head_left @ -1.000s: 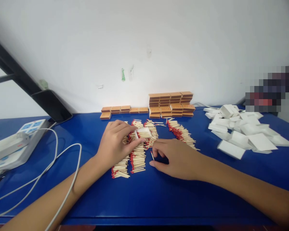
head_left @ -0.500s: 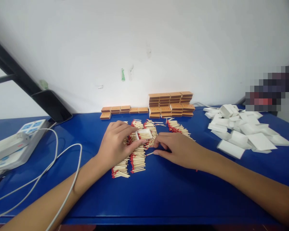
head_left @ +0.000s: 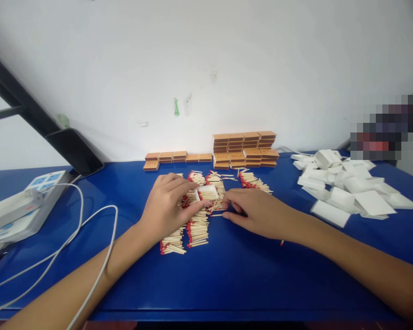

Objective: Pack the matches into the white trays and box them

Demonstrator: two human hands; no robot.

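My left hand [head_left: 168,200] is closed around a small white matchbox tray [head_left: 207,189], thumb at its near edge and fingers at its far left. Inside the tray lie several matches [head_left: 208,195] with red heads to the left. Just to the right, my right hand [head_left: 249,211] has its fingers curled, thumb and fingertips pinching the plain end of a single match [head_left: 216,215] whose red head points left. Beneath and around the tray spread heaps of loose matches [head_left: 197,231], partly covered by my left hand. Another row of matches [head_left: 253,181] lies behind my right hand.
Orange matchboxes [head_left: 244,142] are stacked along the wall, with lower ones [head_left: 165,156] to their left. White empty trays [head_left: 342,185] are heaped at the right. A power strip [head_left: 43,197], white cable [head_left: 115,220] and black phone [head_left: 76,151] occupy the left side.
My right hand has shifted slightly up and right, and the single match with it now lies more level, nearer the heap. My left hand and the tray have barely moved.
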